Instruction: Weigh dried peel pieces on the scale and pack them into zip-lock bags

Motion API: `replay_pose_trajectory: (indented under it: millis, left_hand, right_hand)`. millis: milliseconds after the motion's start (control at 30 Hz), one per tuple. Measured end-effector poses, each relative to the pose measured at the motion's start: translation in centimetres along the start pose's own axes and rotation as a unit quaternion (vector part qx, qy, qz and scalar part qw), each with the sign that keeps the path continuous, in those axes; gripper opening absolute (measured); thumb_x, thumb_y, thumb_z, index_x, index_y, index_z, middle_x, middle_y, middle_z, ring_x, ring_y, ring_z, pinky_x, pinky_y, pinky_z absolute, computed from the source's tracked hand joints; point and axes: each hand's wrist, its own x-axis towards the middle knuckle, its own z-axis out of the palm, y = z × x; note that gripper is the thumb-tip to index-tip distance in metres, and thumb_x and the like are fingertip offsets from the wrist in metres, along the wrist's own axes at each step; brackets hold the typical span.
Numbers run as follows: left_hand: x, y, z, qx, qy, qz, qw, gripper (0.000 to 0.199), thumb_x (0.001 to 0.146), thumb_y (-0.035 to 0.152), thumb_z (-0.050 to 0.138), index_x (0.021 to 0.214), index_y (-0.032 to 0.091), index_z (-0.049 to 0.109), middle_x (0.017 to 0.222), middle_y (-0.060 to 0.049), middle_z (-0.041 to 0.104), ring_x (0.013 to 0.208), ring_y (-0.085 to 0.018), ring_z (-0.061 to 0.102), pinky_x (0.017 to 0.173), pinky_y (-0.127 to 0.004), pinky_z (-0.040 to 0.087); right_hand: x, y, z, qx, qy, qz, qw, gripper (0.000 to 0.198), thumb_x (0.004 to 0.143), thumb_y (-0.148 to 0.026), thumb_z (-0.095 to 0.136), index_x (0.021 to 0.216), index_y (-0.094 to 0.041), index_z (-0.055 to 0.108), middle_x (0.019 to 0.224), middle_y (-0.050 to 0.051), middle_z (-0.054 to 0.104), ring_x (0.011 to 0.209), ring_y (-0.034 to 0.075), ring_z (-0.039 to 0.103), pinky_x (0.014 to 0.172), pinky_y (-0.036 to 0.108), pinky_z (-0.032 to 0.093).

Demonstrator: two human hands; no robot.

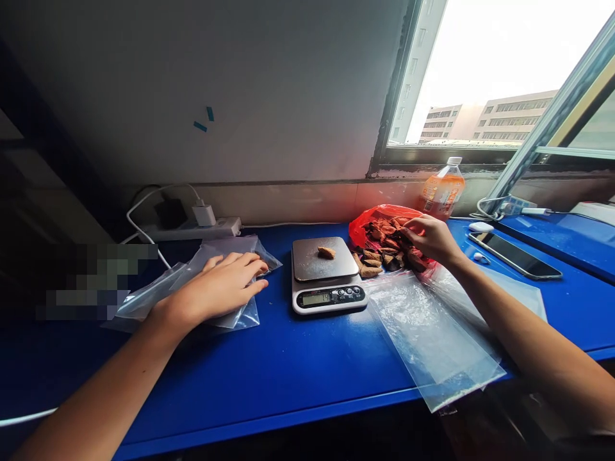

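On the tabletop [298, 371], brown pieces [390, 244] fill the red bag [356, 232], where the right hand [428, 237] reaches, its grip impossible to tell; the left hand [218, 291] spreads over clear bags [240, 244], a single piece [327, 253] on the scale [307, 271].

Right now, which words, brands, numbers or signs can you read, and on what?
No text reads with certainty.
Scale display: dark digits, too small to read surely.
Scale buttons: markings too small to read.
Bottle label: print too blurred to read.
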Motion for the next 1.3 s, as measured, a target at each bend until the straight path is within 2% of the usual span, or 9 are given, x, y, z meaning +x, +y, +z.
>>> replay_pose_trajectory:
  millis: [167, 500, 667, 833, 967, 1067, 1167, 1233, 1300]
  left_hand:
    - [0.2, -0.4, 0.4, 0.000, 0.001, 0.000, 1.000, 0.057, 0.091, 0.050, 0.034, 0.137, 0.025, 0.056, 0.146, -0.008, 0.052, 0.134, -0.033, 0.044, 0.109, -0.054, 0.031]
    - [0.1, -0.2, 0.4, -0.005, 0.007, -0.001, 1.000, 0.054, 0.089, 0.047, 0.039, 0.135, 0.025, 0.058, 0.146, -0.010, 0.052, 0.134, -0.035, 0.045, 0.108, -0.055, 0.032]
    - [0.1, -0.1, 0.3, -0.010, 0.003, -0.006, 1.000, 0.054, 0.089, 0.047, 0.040, 0.135, 0.025, 0.058, 0.146, -0.010, 0.052, 0.134, -0.036, 0.044, 0.108, -0.056, 0.032]
    - [0.0, 0.1, 0.2, -0.010, -0.002, -0.002, 1.000, 0.055, 0.090, 0.046, 0.038, 0.137, 0.024, 0.056, 0.146, -0.010, 0.051, 0.135, -0.033, 0.044, 0.110, -0.055, 0.031]
    - [-0.2, 0.5, -0.1, -0.026, -0.002, -0.009, 1.000, 0.053, 0.090, 0.044, 0.039, 0.137, 0.025, 0.056, 0.147, -0.009, 0.051, 0.135, -0.033, 0.043, 0.111, -0.055, 0.030]
    - [-0.3, 0.6, -0.2, -0.026, -0.006, -0.013, 1.000, 0.053, 0.090, 0.043, 0.040, 0.137, 0.026, 0.056, 0.148, -0.009, 0.050, 0.135, -0.033, 0.044, 0.111, -0.055, 0.031]
    - [-0.2, 0.5, -0.1, -0.025, -0.008, -0.012, 1.000, 0.053, 0.090, 0.044, 0.041, 0.137, 0.026, 0.056, 0.148, -0.008, 0.050, 0.135, -0.034, 0.044, 0.110, -0.056, 0.032]
    - [-0.2, 0.4, 0.0, -0.023, -0.005, -0.009, 1.000, 0.052, 0.091, 0.044, 0.041, 0.137, 0.026, 0.056, 0.148, -0.008, 0.050, 0.135, -0.034, 0.044, 0.110, -0.056, 0.032]
    - [-0.2, 0.3, 0.1, -0.019, -0.005, -0.007, 1.000, 0.053, 0.091, 0.044, 0.040, 0.138, 0.026, 0.055, 0.148, -0.008, 0.050, 0.135, -0.033, 0.044, 0.110, -0.055, 0.033]
  right_hand:
    - [-0.3, -0.6, -0.4, 0.069, -0.009, 0.109, 0.992, 0.041, 0.078, -0.053, 0.059, 0.079, -0.015, 0.072, 0.060, 0.004, 0.063, 0.051, 0.014, 0.050, 0.050, 0.028, 0.038]
    - [-0.5, -1.0, -0.3, 0.173, -0.038, 0.162, 0.971, 0.038, 0.072, -0.051, 0.063, 0.078, -0.014, 0.070, 0.067, 0.006, 0.066, 0.056, 0.014, 0.054, 0.053, 0.028, 0.042]
    - [-0.5, -2.4, -0.8, 0.202, -0.051, 0.127, 0.970, 0.038, 0.075, -0.052, 0.063, 0.076, -0.015, 0.070, 0.072, 0.006, 0.068, 0.061, 0.015, 0.056, 0.055, 0.028, 0.042]
    - [0.0, -6.7, -0.8, 0.173, -0.096, 0.011, 0.980, 0.032, 0.082, -0.047, 0.058, 0.077, -0.017, 0.070, 0.078, 0.006, 0.069, 0.069, 0.017, 0.059, 0.063, 0.029, 0.044]
    - [1.0, -9.9, 1.0, 0.157, -0.136, -0.030, 0.978, 0.030, 0.084, -0.043, 0.056, 0.075, -0.018, 0.070, 0.074, 0.006, 0.068, 0.066, 0.016, 0.057, 0.060, 0.028, 0.043]
    - [1.6, -11.3, 2.9, 0.175, -0.181, -0.023, 0.968, 0.032, 0.083, -0.042, 0.055, 0.072, -0.016, 0.069, 0.066, 0.004, 0.065, 0.061, 0.015, 0.056, 0.056, 0.026, 0.041]
    - [1.9, -12.2, 4.3, 0.169, -0.216, -0.014, 0.962, 0.029, 0.083, -0.038, 0.056, 0.074, -0.015, 0.071, 0.067, 0.004, 0.067, 0.063, 0.015, 0.059, 0.058, 0.026, 0.043]
    - [1.9, -12.4, 4.6, 0.118, -0.184, -0.043, 0.975, 0.025, 0.083, -0.034, 0.058, 0.075, -0.016, 0.072, 0.074, 0.006, 0.071, 0.071, 0.018, 0.063, 0.065, 0.028, 0.046]
    - [2.1, -11.7, 4.3, 0.059, -0.115, -0.075, 0.989, 0.023, 0.083, -0.033, 0.058, 0.078, -0.017, 0.073, 0.082, 0.009, 0.073, 0.080, 0.021, 0.064, 0.074, 0.031, 0.048]
